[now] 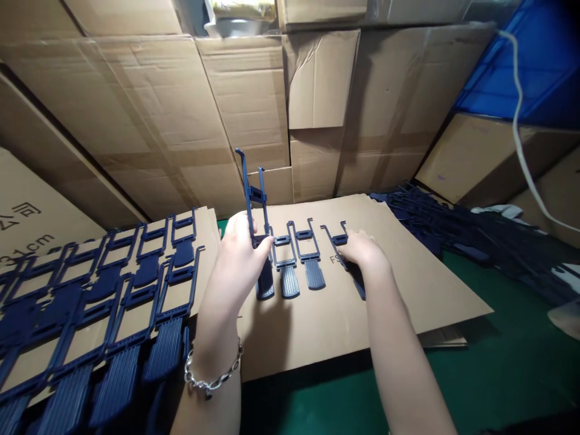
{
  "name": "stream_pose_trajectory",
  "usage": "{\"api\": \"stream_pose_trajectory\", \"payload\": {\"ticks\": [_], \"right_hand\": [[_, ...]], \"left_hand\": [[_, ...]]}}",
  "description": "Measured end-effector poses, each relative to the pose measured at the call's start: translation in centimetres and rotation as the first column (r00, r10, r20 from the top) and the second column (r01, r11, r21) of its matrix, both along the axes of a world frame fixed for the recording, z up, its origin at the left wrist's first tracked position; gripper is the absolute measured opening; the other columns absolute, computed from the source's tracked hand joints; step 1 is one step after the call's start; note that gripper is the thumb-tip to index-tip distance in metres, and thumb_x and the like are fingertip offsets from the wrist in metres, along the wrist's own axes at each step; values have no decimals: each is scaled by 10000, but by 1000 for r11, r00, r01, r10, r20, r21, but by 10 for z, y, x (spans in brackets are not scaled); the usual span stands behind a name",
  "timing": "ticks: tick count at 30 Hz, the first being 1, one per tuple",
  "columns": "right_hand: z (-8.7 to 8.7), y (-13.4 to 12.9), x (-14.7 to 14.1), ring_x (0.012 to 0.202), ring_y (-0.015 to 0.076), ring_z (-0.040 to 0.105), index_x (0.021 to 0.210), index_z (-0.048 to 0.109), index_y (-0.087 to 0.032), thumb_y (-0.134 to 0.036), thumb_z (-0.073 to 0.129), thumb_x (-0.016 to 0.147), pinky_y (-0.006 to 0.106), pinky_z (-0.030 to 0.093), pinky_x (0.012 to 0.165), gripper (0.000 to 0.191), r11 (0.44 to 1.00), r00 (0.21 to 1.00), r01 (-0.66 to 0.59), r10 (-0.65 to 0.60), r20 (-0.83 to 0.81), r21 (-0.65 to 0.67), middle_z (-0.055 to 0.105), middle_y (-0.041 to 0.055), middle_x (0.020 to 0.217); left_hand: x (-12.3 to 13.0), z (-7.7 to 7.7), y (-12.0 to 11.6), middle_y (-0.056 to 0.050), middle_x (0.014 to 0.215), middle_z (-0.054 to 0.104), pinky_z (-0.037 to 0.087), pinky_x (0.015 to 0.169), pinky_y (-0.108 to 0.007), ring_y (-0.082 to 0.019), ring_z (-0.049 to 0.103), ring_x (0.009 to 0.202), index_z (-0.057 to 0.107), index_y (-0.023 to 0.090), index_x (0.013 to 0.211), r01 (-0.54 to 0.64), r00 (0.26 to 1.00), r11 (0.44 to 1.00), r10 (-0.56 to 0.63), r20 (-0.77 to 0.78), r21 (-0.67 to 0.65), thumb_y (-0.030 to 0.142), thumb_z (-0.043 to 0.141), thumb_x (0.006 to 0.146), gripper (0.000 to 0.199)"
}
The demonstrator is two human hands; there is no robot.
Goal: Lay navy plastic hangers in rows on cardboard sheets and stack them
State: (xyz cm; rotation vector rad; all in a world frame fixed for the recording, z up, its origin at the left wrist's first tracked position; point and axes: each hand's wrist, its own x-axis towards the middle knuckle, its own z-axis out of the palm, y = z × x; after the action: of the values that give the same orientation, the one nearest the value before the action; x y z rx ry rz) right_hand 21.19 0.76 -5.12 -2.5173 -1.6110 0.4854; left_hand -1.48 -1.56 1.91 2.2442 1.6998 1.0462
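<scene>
My left hand (pixel 236 251) is closed around a dark blue plastic frame with a ribbed pad (pixel 257 194), its two hooked arms pointing up above the cardboard. Part of the frame is hidden behind my thumb and fingers. Farther right, my right hand (pixel 366 249) has its fingers closed at the side of a similar frame (pixel 357 284), which lies tilted on the cardboard sheet (pixel 326 344). Between my hands, two more such frames (pixel 290 282) (pixel 315 273) lie flat, pads toward me.
Rows of the same blue frames (pixel 165 347) cover cardboard at the left. A tangled pile of dark parts (pixel 421 211) lies at the right on the green tabletop (pixel 512 374). Cardboard boxes (pixel 158 121) wall off the back. A white cable (pixel 516 103) hangs near a blue crate (pixel 544 66).
</scene>
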Motion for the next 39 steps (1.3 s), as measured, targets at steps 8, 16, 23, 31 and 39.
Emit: {"api": "stream_pose_trajectory", "payload": {"ticks": [8, 16, 23, 31, 39], "right_hand": [[-8, 3, -7, 902, 263, 585, 1009, 630, -107, -131, 581, 677, 330, 468, 765, 337, 996, 999, -39, 40, 11, -84, 522, 169, 1043], [-15, 10, -16, 895, 228, 577, 1082, 589, -142, -282, 554, 760, 320, 459, 790, 353, 999, 999, 25, -25, 24, -39, 419, 141, 1132], [-14, 10, -25, 926, 237, 575, 1095, 565, -137, -294, 486, 812, 323, 453, 813, 333, 1000, 1000, 24, -24, 11, -17, 401, 131, 1137], [-5, 3, -17, 915, 238, 582, 1160, 512, -188, -323, 610, 710, 342, 475, 770, 480, 999, 1000, 7, -7, 5, -38, 414, 121, 1170], [-4, 5, -17, 968, 256, 567, 1087, 580, -155, -326, 576, 738, 345, 472, 772, 389, 998, 1000, -16, 14, -20, -61, 518, 136, 1128]], "left_hand": [[5, 0, -3, -30, 869, 486, 403, 791, -332, -204, 496, 887, 395, 195, 783, 37, 997, 999, -38, -60, -22, 220, 521, 777, 129], [9, -4, -1, 12, 730, 437, 356, 607, -280, -144, 432, 674, 339, 197, 685, 111, 982, 984, -130, -134, -143, 204, 523, 788, 211], [11, -5, -2, 5, 756, 452, 342, 603, -283, -144, 441, 685, 353, 194, 693, 125, 978, 978, -149, -142, -168, 215, 487, 804, 176], [9, -7, 1, 14, 702, 461, 332, 579, -277, -142, 436, 644, 341, 198, 668, 72, 981, 962, -116, -154, -262, 269, 496, 796, 213], [14, -9, 1, 27, 609, 478, 304, 495, -254, -131, 438, 540, 354, 202, 647, 16, 991, 932, -64, -121, -363, 322, 446, 815, 226]]}}
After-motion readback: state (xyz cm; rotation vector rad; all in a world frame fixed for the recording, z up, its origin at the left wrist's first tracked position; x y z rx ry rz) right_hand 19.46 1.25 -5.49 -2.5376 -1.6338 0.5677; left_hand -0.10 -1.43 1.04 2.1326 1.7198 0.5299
